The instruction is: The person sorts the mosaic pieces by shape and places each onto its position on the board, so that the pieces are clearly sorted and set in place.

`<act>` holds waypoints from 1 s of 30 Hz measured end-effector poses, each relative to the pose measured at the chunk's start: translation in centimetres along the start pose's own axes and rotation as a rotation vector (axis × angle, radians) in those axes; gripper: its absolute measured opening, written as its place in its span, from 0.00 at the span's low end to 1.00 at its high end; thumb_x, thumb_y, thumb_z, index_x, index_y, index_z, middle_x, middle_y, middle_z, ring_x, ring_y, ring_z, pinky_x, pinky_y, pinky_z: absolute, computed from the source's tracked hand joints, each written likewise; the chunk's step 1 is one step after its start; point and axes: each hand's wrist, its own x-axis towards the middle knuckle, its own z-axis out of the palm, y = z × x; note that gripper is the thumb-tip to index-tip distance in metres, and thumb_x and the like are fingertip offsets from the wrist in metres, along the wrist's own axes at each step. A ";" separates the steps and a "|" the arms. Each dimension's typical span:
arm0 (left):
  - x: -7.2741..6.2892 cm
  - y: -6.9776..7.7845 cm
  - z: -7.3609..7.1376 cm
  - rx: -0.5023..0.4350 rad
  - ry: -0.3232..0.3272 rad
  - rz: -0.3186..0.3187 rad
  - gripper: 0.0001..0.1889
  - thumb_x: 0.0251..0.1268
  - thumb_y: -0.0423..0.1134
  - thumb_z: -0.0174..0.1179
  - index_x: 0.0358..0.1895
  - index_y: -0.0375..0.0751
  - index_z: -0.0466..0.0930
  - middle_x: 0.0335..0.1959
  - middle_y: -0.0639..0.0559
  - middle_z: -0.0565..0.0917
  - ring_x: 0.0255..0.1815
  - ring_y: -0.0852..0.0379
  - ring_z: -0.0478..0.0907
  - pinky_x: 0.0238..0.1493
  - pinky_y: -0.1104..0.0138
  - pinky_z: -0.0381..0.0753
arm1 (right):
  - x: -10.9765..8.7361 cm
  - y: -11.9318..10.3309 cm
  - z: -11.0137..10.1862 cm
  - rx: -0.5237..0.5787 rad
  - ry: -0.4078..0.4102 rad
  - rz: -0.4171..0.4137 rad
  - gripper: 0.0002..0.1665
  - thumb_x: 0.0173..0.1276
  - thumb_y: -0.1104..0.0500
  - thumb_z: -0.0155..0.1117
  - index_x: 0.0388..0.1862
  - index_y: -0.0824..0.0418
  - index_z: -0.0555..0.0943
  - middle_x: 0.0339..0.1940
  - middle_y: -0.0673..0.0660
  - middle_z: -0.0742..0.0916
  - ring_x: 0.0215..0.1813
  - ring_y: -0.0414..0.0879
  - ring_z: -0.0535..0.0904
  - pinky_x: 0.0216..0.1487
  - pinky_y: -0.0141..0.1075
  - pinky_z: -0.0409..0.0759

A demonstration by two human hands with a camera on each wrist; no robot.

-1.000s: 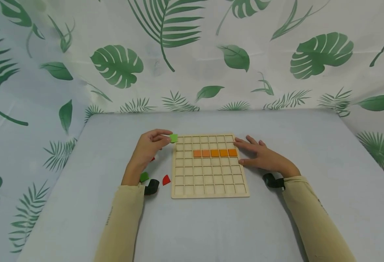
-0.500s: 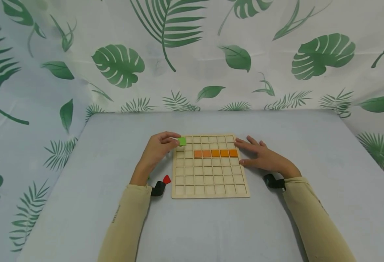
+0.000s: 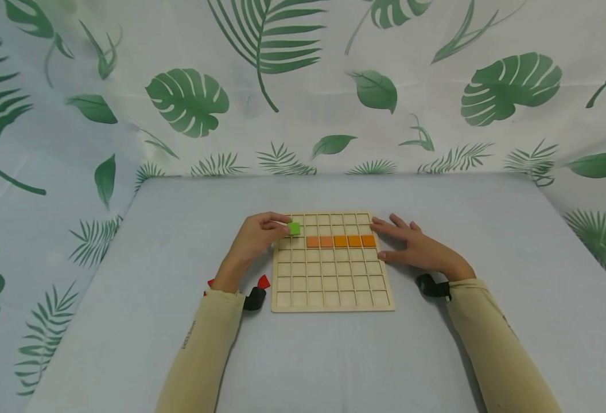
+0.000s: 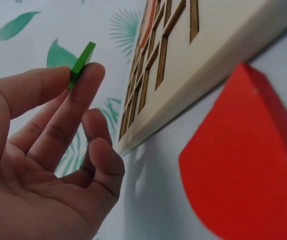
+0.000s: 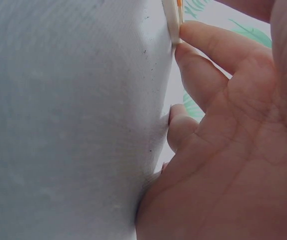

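Between thumb and finger my left hand [image 3: 255, 236] pinches a small green square tile [image 3: 294, 229], over the upper left cells of a wooden grid board [image 3: 334, 305]. In the left wrist view the green tile [image 4: 82, 64] stands edge-on at the fingertips, raised beside the board. A row of orange tiles, light orange [image 3: 319, 242] to deeper orange [image 3: 354, 241], fills cells of the third row out to the right side. My right hand [image 3: 416, 248] rests on the table with fingers spread, its fingertips at the board's right edge.
A red quarter-round piece [image 3: 264, 281] lies just left of the board, close to the black left wrist camera [image 3: 254, 299]. More red bits [image 3: 210, 283] show partly behind the left wrist. A leaf-print cloth [image 3: 303, 86] hangs beyond the table's far edge.
My left hand has moved right and slightly toward me, carrying the green tile from the board's upper left corner to over its second row. The right hand stays in place.
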 end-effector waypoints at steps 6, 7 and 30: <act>0.1 -0.3 0.4 0.009 -0.001 -0.014 0.13 0.74 0.35 0.66 0.57 0.38 0.88 0.41 0.45 0.90 0.49 0.52 0.81 0.53 0.60 0.73 | 0.0 0.1 0.1 -0.004 -0.004 0.004 0.50 0.75 0.45 0.72 0.87 0.61 0.62 0.89 0.59 0.58 0.88 0.65 0.33 0.80 0.65 0.25; 0.1 -0.3 0.5 0.011 -0.001 -0.012 0.13 0.74 0.35 0.67 0.57 0.38 0.88 0.40 0.44 0.90 0.48 0.52 0.80 0.53 0.60 0.74 | 0.0 0.2 0.1 -0.005 -0.003 0.004 0.50 0.75 0.45 0.72 0.87 0.60 0.62 0.89 0.59 0.58 0.88 0.65 0.33 0.80 0.65 0.26; -0.2 -0.1 1.5 0.147 0.041 -0.022 0.12 0.70 0.35 0.70 0.54 0.40 0.92 0.41 0.49 0.91 0.50 0.49 0.83 0.52 0.58 0.80 | 0.2 0.2 -0.1 -0.015 -0.005 -0.005 0.50 0.75 0.44 0.72 0.87 0.60 0.62 0.89 0.58 0.57 0.88 0.64 0.33 0.80 0.64 0.25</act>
